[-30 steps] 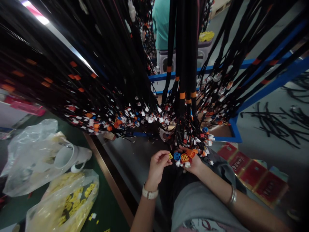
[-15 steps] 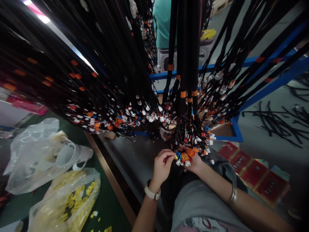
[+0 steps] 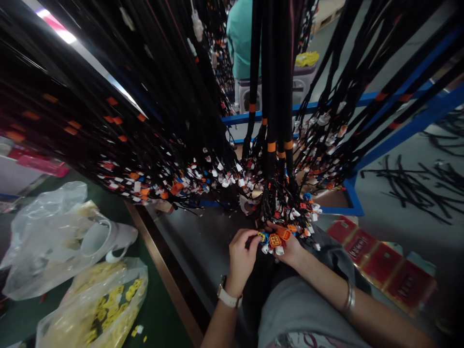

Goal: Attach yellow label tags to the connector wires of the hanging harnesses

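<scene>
My left hand [image 3: 242, 252], a watch on its wrist, is closed in a pinch on a small yellow plastic piece [image 3: 261, 237]. That piece is up against a blue connector [image 3: 266, 238]; whether it is seated in it I cannot tell. From the other side, my right hand [image 3: 293, 250] is wrapped round a bunch of wire-end connectors. An orange connector [image 3: 275, 240] with a patterned face shows in front, and a white connector [image 3: 279, 251] hangs below it. These belong to a black wire harness [image 3: 273, 169] with orange tape bands, hanging down before me.
More harnesses [image 3: 174, 121] hang at left and right within a blue frame [image 3: 326, 210]. On the green table [image 3: 159, 299] at left lie a bag of yellow pieces [image 3: 112, 309] and a tipped white jug [image 3: 108, 237]. Flattened red cardboard [image 3: 377, 261] lies at right; a person [image 3: 241, 38] is beyond.
My left fingers have shifted slightly on the yellow piece, which now shows its face at the blue connector. My right hand keeps its hold. The whole view has moved a little.
</scene>
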A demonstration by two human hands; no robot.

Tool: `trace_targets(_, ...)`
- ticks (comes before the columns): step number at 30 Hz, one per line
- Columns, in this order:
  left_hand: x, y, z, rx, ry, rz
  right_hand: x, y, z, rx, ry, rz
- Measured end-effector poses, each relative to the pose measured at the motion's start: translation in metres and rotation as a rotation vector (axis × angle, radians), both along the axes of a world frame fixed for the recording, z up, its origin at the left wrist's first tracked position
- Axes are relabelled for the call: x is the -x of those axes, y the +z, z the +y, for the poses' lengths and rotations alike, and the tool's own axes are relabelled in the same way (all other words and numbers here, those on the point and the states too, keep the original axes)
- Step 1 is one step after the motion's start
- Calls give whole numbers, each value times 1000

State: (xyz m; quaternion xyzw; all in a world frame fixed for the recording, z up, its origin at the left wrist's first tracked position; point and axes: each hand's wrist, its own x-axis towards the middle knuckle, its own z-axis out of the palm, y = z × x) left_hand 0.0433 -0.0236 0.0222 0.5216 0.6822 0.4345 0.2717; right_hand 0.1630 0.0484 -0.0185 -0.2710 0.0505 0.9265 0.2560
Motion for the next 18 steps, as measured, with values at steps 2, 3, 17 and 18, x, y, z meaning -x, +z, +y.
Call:
trace_targets(2, 0, 0, 0, 8, -29, -2, -1, -2, 0, 1, 2, -9)
trace_targets(3, 0, 0, 0, 5, -43, -8, -2, -2, 0, 3, 4, -18)
trace_targets(17, -1, 2, -2, 58, -103, -52, -4, 13, 0, 103, 0, -145)
trace_targets(18, -1, 0, -2, 72, -92, -78, -4, 13, 0, 89, 12, -146)
